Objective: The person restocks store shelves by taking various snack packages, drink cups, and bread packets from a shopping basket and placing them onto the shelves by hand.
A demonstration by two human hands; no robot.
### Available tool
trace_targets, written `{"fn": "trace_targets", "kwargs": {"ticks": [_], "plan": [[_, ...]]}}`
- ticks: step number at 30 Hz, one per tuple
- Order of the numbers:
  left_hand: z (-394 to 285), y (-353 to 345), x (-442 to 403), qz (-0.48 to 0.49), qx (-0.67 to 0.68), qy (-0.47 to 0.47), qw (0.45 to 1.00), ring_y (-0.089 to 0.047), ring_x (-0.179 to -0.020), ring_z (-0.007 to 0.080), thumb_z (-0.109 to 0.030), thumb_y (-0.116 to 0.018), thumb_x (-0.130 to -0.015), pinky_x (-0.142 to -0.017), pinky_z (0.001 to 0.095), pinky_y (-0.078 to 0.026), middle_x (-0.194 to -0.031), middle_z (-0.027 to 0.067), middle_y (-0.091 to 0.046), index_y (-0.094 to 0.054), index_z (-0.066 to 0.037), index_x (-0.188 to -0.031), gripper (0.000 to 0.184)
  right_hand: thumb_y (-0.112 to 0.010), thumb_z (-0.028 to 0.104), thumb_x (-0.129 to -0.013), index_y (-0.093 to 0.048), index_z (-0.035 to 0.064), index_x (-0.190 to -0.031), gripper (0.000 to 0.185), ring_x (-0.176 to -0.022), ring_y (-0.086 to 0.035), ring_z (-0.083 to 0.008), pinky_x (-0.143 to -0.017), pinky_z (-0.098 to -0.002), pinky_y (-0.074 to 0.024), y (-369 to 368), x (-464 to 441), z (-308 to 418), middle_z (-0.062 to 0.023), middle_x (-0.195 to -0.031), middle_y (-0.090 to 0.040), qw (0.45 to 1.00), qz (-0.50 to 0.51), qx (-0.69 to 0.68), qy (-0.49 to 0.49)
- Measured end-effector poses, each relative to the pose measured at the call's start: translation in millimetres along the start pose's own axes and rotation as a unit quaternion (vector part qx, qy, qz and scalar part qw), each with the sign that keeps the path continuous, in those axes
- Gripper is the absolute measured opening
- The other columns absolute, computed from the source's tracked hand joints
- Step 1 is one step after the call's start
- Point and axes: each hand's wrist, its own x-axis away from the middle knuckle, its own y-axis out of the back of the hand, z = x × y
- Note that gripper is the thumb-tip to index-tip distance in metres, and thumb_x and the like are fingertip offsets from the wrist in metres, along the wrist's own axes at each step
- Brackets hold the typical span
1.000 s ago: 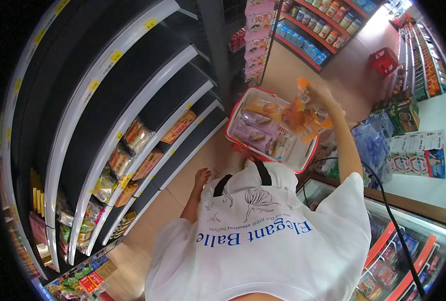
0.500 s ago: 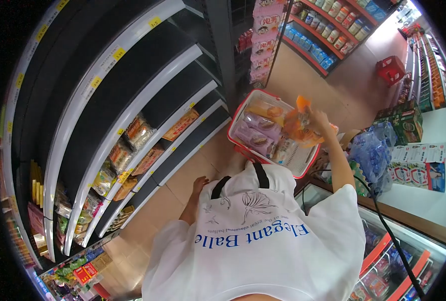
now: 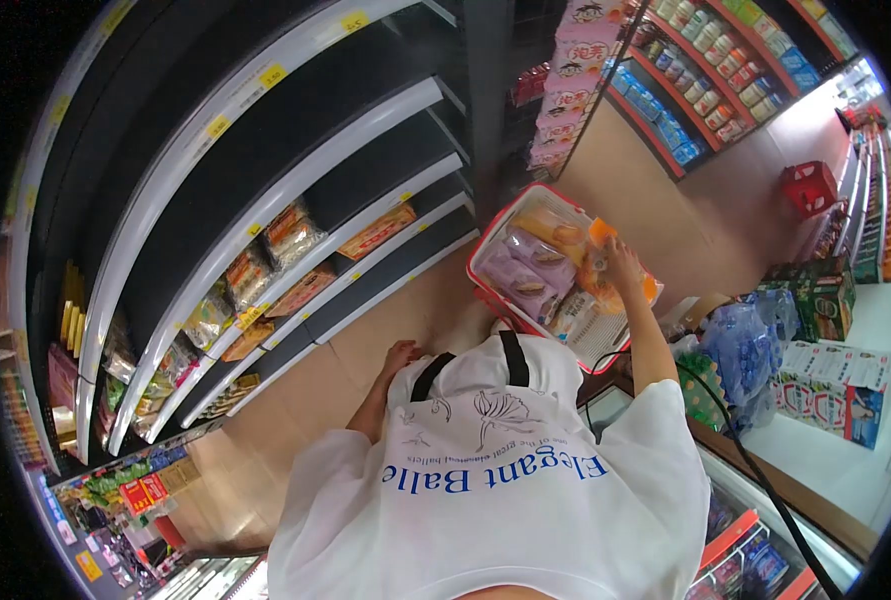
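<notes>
My right hand is closed on an orange snack package at the right side of a red-rimmed white basket. Purple packages lie in the basket's left part, with another orange package at its far end. A white-labelled package is near the basket's near side. My left hand hangs beside my body, between the basket and the shelves; its fingers look apart and nothing shows in them.
Dark shelves with a few packaged foods curve along the left. Pink packets hang beyond the basket. To the right are a blue plastic bag, boxes on a white counter, and a black cable. A red basket stands farther off.
My right hand has lowered the orange package from above the basket into its right side. The view has turned, and the shelves and basket appear shifted. My left hand stays low beside my body.
</notes>
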Motion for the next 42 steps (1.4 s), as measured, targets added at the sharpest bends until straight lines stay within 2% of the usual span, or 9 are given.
{"fn": "trace_targets", "kwargs": {"ticks": [6, 14, 19, 25, 27, 33, 38, 41, 42], "plan": [[-9.4, -0.6, 23.4, -0.028, 0.030, -0.049, 0.998, -0.058, -0.080, 0.0137, -0.019, -0.049, -0.087, -0.064, 0.0245, -0.047, -0.091, 0.0080, -0.059, -0.052, -0.006, -0.108, 0.025, -0.075, 0.025, -0.056, -0.036, 0.0120, -0.122, 0.078, -0.108, -0.045, -0.0342, -0.088, -0.0455, -0.0370, 0.3, 2.9, 3.1, -0.0152, -0.116, -0.046, 1.000, 0.016, 0.004, -0.014], [-286.0, -52.1, 198.8, -0.035, 0.074, -0.398, 0.914, -0.051, -0.103, 0.0174, -0.024, -0.046, -0.089, -0.089, 0.0307, -0.037, -0.109, 0.0085, -0.054, -0.049, -0.004, -0.112, 0.031, -0.075, 0.030, -0.057, -0.032, 0.0211, -0.129, 0.084, -0.116, -0.036, -0.0378, -0.092, -0.0538, -0.0296, 23.3, -12.0, 31.7, -0.0172, -0.131, -0.033, 0.999, -0.004, 0.043, -0.030], [-367.3, -68.0, 358.4, 0.024, 0.101, -0.621, 0.777, -0.048, -0.104, 0.0229, -0.021, -0.046, -0.088, -0.090, 0.0329, -0.037, -0.114, 0.0110, -0.051, -0.049, -0.006, -0.113, 0.029, -0.069, 0.021, -0.066, -0.037, 0.0211, -0.126, 0.069, -0.113, -0.040, -0.0359, -0.091, -0.0493, -0.0329, 61.6, -34.1, 113.2, -0.0178, -0.128, -0.036, 0.992, -0.105, -0.063, 0.037], [-364.0, -50.0, 440.6, 0.196, 0.024, -0.844, 0.499, -0.026, -0.128, 0.0175, -0.036, -0.039, -0.090, -0.098, 0.0582, -0.021, -0.139, -0.0131, -0.026, -0.042, -0.032, -0.126, 0.036, -0.064, 0.004, -0.066, -0.051, 0.0109, -0.101, 0.037, -0.097, -0.048, -0.0334, -0.083, -0.0409, -0.0399, 3.1, -44.6, 244.3, -0.0147, -0.106, -0.048, 0.913, -0.099, -0.199, 0.342], [-378.9, -41.5, 447.5, 0.161, 0.025, -0.855, 0.492, -0.026, -0.128, 0.0167, -0.038, -0.035, -0.091, -0.098, 0.0580, -0.022, -0.138, -0.0153, -0.027, -0.039, -0.032, -0.128, 0.038, -0.064, 0.010, -0.069, -0.049, 0.0043, -0.099, 0.034, -0.100, -0.048, -0.0352, -0.085, -0.0415, -0.0400, 27.1, -15.5, 304.0, -0.0177, -0.107, -0.047, 0.911, 0.079, -0.233, 0.332], [-367.1, -13.0, 455.2, 0.127, 0.061, -0.877, 0.459, -0.032, -0.125, 0.0134, -0.036, -0.036, -0.091, -0.099, 0.0552, -0.024, -0.136, -0.0192, -0.029, -0.040, -0.033, -0.128, 0.037, -0.063, 0.008, -0.071, -0.048, 0.0014, -0.098, 0.032, -0.096, -0.049, -0.0351, -0.083, -0.0398, -0.0415, 5.2, -19.4, 424.5, -0.0170, -0.105, -0.047, 0.813, -0.004, -0.302, 0.498], [-347.1, 29.2, 470.5, 0.158, 0.083, -0.823, 0.539, -0.037, -0.121, 0.0130, -0.028, -0.042, -0.090, -0.098, 0.0531, -0.026, -0.134, -0.0220, -0.032, -0.045, -0.032, -0.124, 0.034, -0.064, 0.017, -0.076, -0.048, 0.0014, -0.104, 0.036, -0.092, -0.052, -0.0328, -0.081, -0.0377, -0.0421, 36.0, -58.9, 513.6, -0.0159, -0.098, -0.053, 0.834, -0.044, -0.454, 0.311], [-351.0, 61.5, 445.7, 0.120, 0.056, -0.910, 0.394, -0.039, -0.120, 0.0143, -0.028, -0.047, -0.088, -0.098, 0.0523, -0.027, -0.133, -0.0181, -0.035, -0.048, -0.029, -0.123, 0.035, -0.066, 0.026, -0.075, -0.049, -0.0006, -0.102, 0.041, -0.088, -0.056, -0.0268, -0.074, -0.0348, -0.0454, 25.8, -100.5, 550.2, -0.0154, -0.098, -0.055, 0.859, -0.120, -0.405, 0.289], [-339.7, 74.6, 442.4, 0.052, 0.044, -0.862, 0.502, -0.042, -0.115, 0.0167, -0.026, -0.048, -0.086, -0.093, 0.0490, -0.030, -0.127, -0.0120, -0.040, -0.049, -0.024, -0.118, 0.032, -0.065, 0.035, -0.074, -0.049, -0.0006, -0.105, 0.050, -0.091, -0.055, -0.0283, -0.077, -0.0357, -0.0448, 26.1, -109.0, 562.6, -0.0166, -0.101, -0.055, 0.889, -0.087, -0.371, 0.254]]}}
